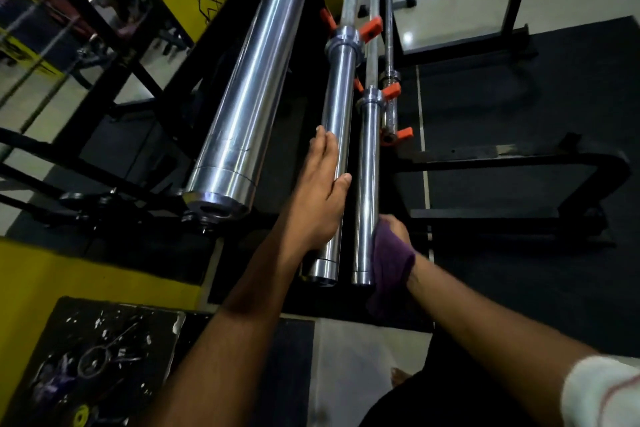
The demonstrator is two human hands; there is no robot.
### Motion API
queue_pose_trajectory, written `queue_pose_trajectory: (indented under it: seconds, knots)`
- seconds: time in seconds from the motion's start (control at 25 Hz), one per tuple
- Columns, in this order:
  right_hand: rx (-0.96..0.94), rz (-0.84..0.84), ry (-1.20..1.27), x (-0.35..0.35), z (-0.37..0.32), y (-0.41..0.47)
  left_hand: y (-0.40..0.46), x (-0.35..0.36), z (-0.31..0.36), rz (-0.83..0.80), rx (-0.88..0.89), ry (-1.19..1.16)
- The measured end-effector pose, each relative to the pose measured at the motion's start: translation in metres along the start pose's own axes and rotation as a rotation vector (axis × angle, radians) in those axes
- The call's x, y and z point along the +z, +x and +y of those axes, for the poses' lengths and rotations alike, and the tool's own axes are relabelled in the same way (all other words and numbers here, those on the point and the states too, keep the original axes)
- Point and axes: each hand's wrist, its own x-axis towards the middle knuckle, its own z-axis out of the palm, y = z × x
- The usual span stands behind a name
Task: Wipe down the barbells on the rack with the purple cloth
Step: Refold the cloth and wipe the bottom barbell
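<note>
On the rack, four barbells are stored side by side with their chrome sleeves toward the camera. The nearest sleeve (239, 107) appears largest at left. The left hand (320, 191) is laid flat, fingers straight, along the left side of the second sleeve (337, 135), the thumb resting on its face. The purple cloth (389, 270) is gripped by the right hand (394, 236) and pressed against the right side of the third sleeve (367, 184), near its end. Orange pegs (371, 28) are seen at the collars. A fourth, thinner bar (389, 45) lies farthest right.
</note>
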Motion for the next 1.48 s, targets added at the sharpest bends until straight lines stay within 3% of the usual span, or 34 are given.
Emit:
queue_pose_trajectory:
  seconds: [0.04,0.16,0.24,0.28,0.44,0.52,0.56,0.6,0.72,0.84,0.92,1.0,1.12,1.24,1.48]
  knots:
    - [-0.062,-0.017,-0.024,0.002,-0.009,-0.003,0.000,0.000,-0.001,0.005,-0.003,-0.009]
    - [-0.086,0.190,-0.027,-0.003,0.000,0.000,0.001,0.001,-0.003,0.012,0.002,-0.055]
    - [-0.113,0.068,0.140,-0.011,0.029,-0.047,0.002,0.002,-0.004,0.020,0.000,-0.067]
    - [-0.135,-0.028,0.092,-0.012,0.030,-0.075,0.003,0.001,-0.003,0.025,-0.001,-0.068]
    - [-0.064,0.160,-0.077,0.031,-0.023,-0.188,0.003,0.002,-0.003,0.023,0.010,-0.029]
    - [0.022,0.090,-0.161,-0.002,0.000,-0.170,0.001,0.006,-0.005,0.032,0.024,0.006]
    - [0.041,0.008,-0.081,-0.024,0.006,-0.152,0.002,0.007,-0.005,0.040,0.032,0.021]
    - [0.018,-0.059,-0.067,-0.035,0.002,-0.146,0.003,0.007,-0.006,0.047,0.042,0.045]
    - [-0.046,-0.014,0.025,-0.078,-0.038,-0.110,0.006,0.005,0.001,0.036,0.000,0.237]
    - [-0.222,-0.010,-0.102,-0.115,-0.091,-0.123,0.004,0.015,0.036,0.099,-0.084,0.542]
    - [-0.409,0.079,-0.356,-0.147,-0.117,-0.140,0.011,0.042,0.079,0.153,0.016,0.517]
    - [-0.578,0.206,-0.629,-0.195,-0.142,-0.151,0.029,0.087,0.117,0.056,0.104,0.359]
    - [-0.665,0.360,-0.852,-0.278,-0.170,-0.168,0.058,0.172,0.146,-0.274,0.067,0.175]
    - [-0.621,0.544,-0.931,-0.377,-0.188,-0.196,0.084,0.259,0.181,-0.503,-0.028,0.035]
    - [-0.366,0.760,-0.891,-0.545,-0.207,-0.226,0.130,0.391,0.255,-0.670,-0.042,0.047]
